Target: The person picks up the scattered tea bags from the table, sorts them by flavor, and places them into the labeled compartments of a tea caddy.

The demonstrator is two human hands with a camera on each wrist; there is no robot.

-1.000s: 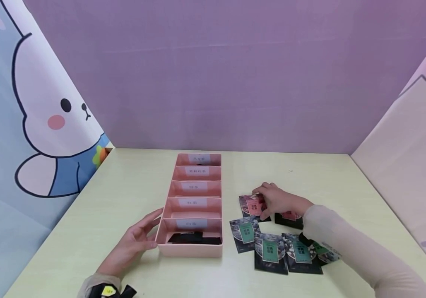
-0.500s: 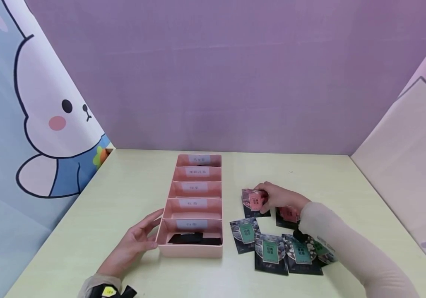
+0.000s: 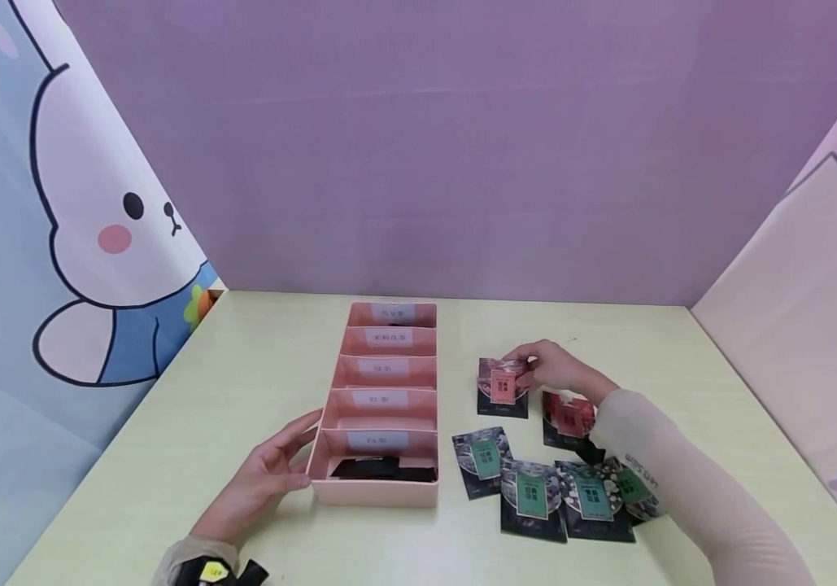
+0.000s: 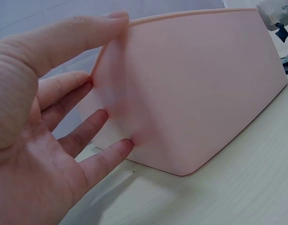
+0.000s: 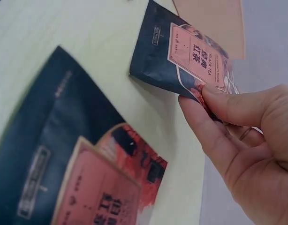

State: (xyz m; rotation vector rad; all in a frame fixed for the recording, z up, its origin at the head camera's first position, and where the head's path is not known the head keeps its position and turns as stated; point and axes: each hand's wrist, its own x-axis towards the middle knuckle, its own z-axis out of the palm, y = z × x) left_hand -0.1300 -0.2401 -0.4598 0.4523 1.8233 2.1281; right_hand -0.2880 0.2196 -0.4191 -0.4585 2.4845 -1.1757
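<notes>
My right hand (image 3: pixel 560 368) pinches a black tea sachet (image 3: pixel 502 388) with a pink label between thumb and fingers. In the right wrist view that sachet (image 5: pixel 181 58) is tilted and held off the table, its lettering reading "BLACK TEA". A second pink-labelled sachet (image 3: pixel 568 421) lies beneath the right wrist. My left hand (image 3: pixel 272 472) touches the left side of a long pink compartment box (image 3: pixel 374 493). In the left wrist view its fingers (image 4: pixel 111 150) are fairly straight against the box wall (image 4: pixel 205 84), the thumb on the rim.
Several green-labelled sachets (image 3: pixel 533 500) lie at the front right of the pale table (image 3: pixel 242 342), partly overlapping. Dark sachets (image 3: pixel 381 470) lie in the box's nearest compartment. Each compartment bears a paper label. A purple panel (image 3: pixel 433 163) stands behind.
My right hand has moved away from me, carrying the pinched sachet up off the table and away from the second pink-labelled one. The left hand and the box have stayed put.
</notes>
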